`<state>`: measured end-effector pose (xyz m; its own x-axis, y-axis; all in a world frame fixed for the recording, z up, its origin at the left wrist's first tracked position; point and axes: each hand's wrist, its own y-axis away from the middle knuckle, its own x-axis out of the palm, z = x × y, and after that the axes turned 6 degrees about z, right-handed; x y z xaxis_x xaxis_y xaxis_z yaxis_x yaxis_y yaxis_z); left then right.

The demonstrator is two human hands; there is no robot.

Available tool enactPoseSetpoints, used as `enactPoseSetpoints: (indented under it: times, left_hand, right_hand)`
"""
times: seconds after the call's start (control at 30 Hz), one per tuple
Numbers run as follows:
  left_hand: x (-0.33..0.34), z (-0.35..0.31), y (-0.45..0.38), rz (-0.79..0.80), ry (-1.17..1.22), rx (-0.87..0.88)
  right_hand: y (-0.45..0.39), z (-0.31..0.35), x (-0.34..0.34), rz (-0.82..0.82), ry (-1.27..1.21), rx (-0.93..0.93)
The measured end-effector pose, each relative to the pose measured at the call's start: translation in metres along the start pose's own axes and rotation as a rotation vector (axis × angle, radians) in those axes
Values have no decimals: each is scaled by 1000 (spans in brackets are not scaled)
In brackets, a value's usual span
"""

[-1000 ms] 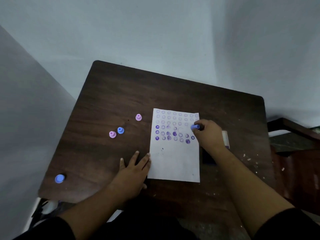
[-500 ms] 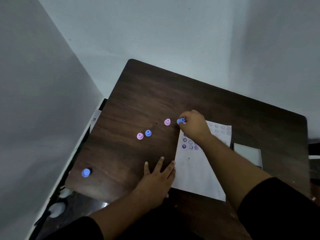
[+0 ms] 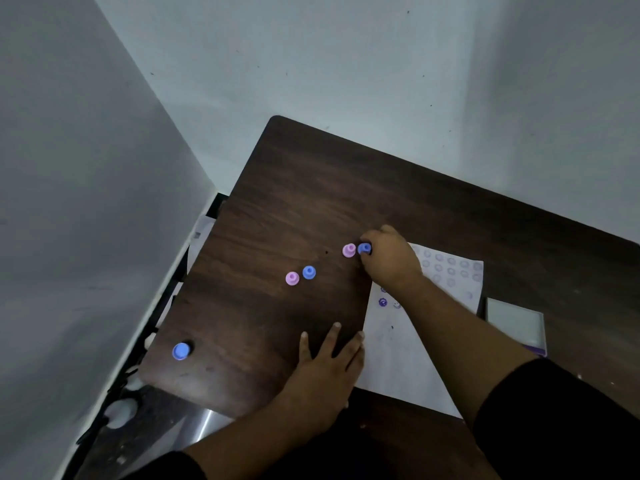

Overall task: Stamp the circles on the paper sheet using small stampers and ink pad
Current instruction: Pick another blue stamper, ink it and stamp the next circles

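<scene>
A white paper sheet [image 3: 401, 355] with rows of printed circles lies on the dark wooden table [image 3: 311, 188]; a few lower circles carry purple stamps. My right hand [image 3: 389, 259] reaches past the sheet's left edge and grips a small blue stamper [image 3: 364, 249], which sits beside a pink stamper [image 3: 349, 250] on the table. My left hand [image 3: 329, 365] rests flat, fingers spread, at the sheet's lower left edge. The ink pad [image 3: 516, 323] lies to the right of the sheet. My right forearm hides much of the sheet.
Another pink stamper [image 3: 292, 278] and blue stamper [image 3: 309, 272] stand together left of centre. A third blue stamper [image 3: 181, 351] sits near the table's front left corner. Grey walls close in behind and to the left.
My right hand carried the blue stamper off the sheet, leftward, down beside the pink stamper. The view swung left. My left hand stayed flat in place.
</scene>
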<state>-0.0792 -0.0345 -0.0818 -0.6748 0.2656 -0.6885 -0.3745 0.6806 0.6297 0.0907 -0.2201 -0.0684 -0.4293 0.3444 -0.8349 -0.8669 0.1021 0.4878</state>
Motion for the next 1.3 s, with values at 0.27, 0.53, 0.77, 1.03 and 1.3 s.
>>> enactPoseSetpoints:
  times: [0.27,0.53,0.77,1.03,1.3]
  left_hand:
    - [5,-1,-1,-54,-23,-6]
    - [12,-5,-2,-133,-23,-17]
    - [8,-6,-2,-76,-19,-33]
    - [6,-6,-6,-25,-124,-45]
    - [9,-2,-3,-48,-163,-79]
  right_hand:
    - [49,14,1,-213,-102,-48]
    - [58,68,30,-34,-80,-362]
    - [40,78,34,51,38,-370]
    - [103,8,25,-190,-287,-245]
    - [209,-176,10,-410,-462,266]
